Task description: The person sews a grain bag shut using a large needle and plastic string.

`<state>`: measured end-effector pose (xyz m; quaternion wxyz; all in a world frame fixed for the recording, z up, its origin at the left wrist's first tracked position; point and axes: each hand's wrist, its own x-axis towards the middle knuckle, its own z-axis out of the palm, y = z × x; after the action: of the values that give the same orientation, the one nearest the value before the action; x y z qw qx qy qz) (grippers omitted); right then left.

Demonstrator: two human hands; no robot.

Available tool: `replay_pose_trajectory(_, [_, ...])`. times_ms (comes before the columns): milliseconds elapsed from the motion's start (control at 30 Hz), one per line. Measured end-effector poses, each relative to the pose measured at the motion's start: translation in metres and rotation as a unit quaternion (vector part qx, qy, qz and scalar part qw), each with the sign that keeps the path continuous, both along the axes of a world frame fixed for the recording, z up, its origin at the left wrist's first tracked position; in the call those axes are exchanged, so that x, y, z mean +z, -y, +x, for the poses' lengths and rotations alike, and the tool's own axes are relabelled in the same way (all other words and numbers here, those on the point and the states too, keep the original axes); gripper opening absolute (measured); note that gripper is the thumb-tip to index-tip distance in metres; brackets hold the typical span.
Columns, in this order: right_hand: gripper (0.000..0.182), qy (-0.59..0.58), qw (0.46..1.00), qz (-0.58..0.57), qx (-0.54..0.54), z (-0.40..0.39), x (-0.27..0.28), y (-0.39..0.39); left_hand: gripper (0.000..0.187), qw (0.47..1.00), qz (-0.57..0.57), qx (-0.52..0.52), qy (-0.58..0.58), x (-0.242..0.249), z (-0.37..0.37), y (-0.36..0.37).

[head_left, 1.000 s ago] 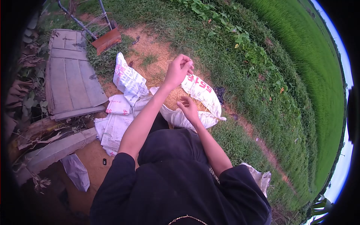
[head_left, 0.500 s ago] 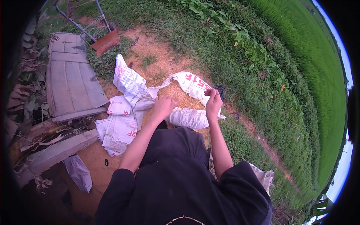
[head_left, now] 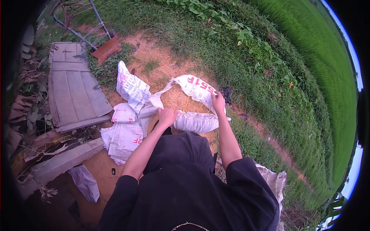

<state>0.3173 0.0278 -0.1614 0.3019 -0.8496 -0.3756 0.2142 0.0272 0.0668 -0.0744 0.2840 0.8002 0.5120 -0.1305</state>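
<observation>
In front of my knees lies a white sack point(head_left: 195, 122) with red print on its far side, its long opening facing up and showing light brown husks point(head_left: 175, 98). Several yellow strands point(head_left: 189, 104) cross the opening. My left hand point(head_left: 167, 116) is at the sack's near left edge, its fingers closed on the white rim. At the far right edge, beside the red print, my right hand point(head_left: 218, 103) has its fingers closed against the sack's rim.
Folded white sacks point(head_left: 125, 134) and an upright crumpled sack point(head_left: 133, 86) lie to the left. Beyond them are a grey panel point(head_left: 75, 82) and a hand cart point(head_left: 107, 50). A small black object point(head_left: 113, 171) lies on the ground. Grass point(head_left: 262, 104) spreads at right.
My right hand has moved down from above the sack to its right rim. My left hand has shifted slightly down and its fingers have closed at the near left edge.
</observation>
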Motion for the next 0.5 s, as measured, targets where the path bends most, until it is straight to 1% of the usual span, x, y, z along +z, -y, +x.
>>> replay_pose_trajectory(33, [0.036, 0.000, 1.000, 0.000, -0.002, -0.004, 0.001, 0.001, 0.043, 0.999, 0.005, 0.039, 0.002, -0.007, -0.001, 0.001])
replay_pose_trajectory(67, [0.036, 0.077, 0.992, 0.085, -0.057, -0.010, 0.001, 0.002, 0.043, 0.997, 0.010, 0.078, 0.004, -0.015, -0.001, 0.002])
replay_pose_trajectory(100, [0.037, 0.153, 0.968, 0.168, -0.111, -0.017, 0.000, 0.005, 0.043, 0.997, 0.009, 0.077, 0.004, -0.024, 0.000, 0.002])
replay_pose_trajectory(133, [0.033, 0.233, 0.945, 0.174, -0.150, -0.029, 0.020, 0.007, 0.043, 0.994, 0.005, 0.112, -0.001, -0.034, 0.001, 0.002])
replay_pose_trajectory(167, [0.033, 0.232, 0.945, 0.173, -0.152, -0.042, 0.040, 0.009, 0.044, 0.989, 0.001, 0.147, -0.006, -0.038, 0.001, 0.000])
replay_pose_trajectory(200, [0.035, 0.082, 0.977, 0.122, -0.154, -0.057, 0.056, 0.012, 0.044, 0.990, 0.001, 0.144, -0.007, -0.036, -0.001, -0.001])
replay_pose_trajectory(233, [0.037, -0.070, 0.983, 0.069, -0.153, -0.069, 0.060, 0.011, 0.037, 0.983, -0.014, 0.181, 0.026, -0.034, -0.003, -0.003])
replay_pose_trajectory(267, [0.037, -0.080, 0.994, 0.032, -0.075, -0.082, 0.059, 0.008, 0.031, 0.974, -0.030, 0.217, 0.060, -0.032, -0.004, -0.004])
replay_pose_trajectory(300, [0.037, -0.088, 0.996, -0.005, 0.004, -0.094, 0.052, 0.004, 0.031, 0.975, -0.031, 0.212, 0.059, -0.036, -0.008, -0.006])
replay_pose_trajectory(333, [0.038, -0.136, 0.989, -0.047, 0.041, -0.105, 0.036, -0.002, 0.021, 0.966, -0.061, 0.227, 0.111, -0.046, -0.014, -0.008])
replay_pose_trajectory(367, [0.038, -0.184, 0.976, -0.088, 0.078, -0.115, 0.025, -0.008, 0.018, 0.953, -0.093, 0.239, 0.161, -0.051, -0.017, -0.009])
replay_pose_trajectory(400, [0.038, -0.185, 0.976, -0.086, 0.070, -0.124, 0.024, -0.014, 0.018, 0.955, -0.094, 0.232, 0.160, -0.050, -0.017, -0.010])
replay_pose_trajectory(467, [0.043, -0.056, 0.981, -0.163, 0.086, -0.140, 0.027, -0.026, 0.033, 0.945, -0.084, 0.255, 0.189, -0.045, -0.017, -0.010])
replay_pose_trajectory(500, [0.043, -0.058, 0.982, -0.162, 0.079, -0.145, 0.025, -0.028, 0.033, 0.947, -0.084, 0.248, 0.188, -0.045, -0.017, -0.009])
